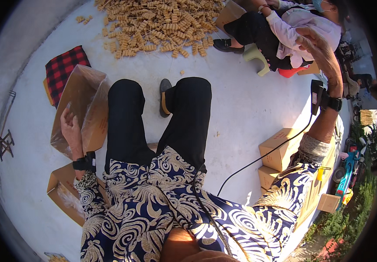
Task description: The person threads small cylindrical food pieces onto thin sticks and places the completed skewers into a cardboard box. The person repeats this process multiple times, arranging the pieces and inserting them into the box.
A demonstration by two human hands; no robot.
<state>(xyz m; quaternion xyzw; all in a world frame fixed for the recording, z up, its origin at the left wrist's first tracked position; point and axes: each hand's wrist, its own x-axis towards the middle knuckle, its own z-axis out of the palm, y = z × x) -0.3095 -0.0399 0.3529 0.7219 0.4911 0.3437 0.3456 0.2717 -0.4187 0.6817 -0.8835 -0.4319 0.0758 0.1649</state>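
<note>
My left hand (pixel 71 128) is at the near side of a tall cardboard box (pixel 90 85), against its clear plastic liner (pixel 92 73). Its fingers are slightly bent and apart, with nothing seen in them. Raised at the far right is my right hand (pixel 321 54), its fingers curved and apart from the thumb, with no object visible between them. In the picture it overlaps a seated person, and I cannot tell the gap between them. Each wrist wears a black strap device; a black cable (pixel 260 157) runs from the right one. Before me lies a pile of ridged tan pieces on thin sticks (pixel 162 28).
A person in a pink top (pixel 319 23) sits at upper right near a pale green stool (pixel 257 60). Red-and-black checked cloth (pixel 67 72) lies by the tall box. Another open box (pixel 65 186) stands at my left, stacked cartons (pixel 280 147) at my right. A small folding stool (pixel 5 144) is far left.
</note>
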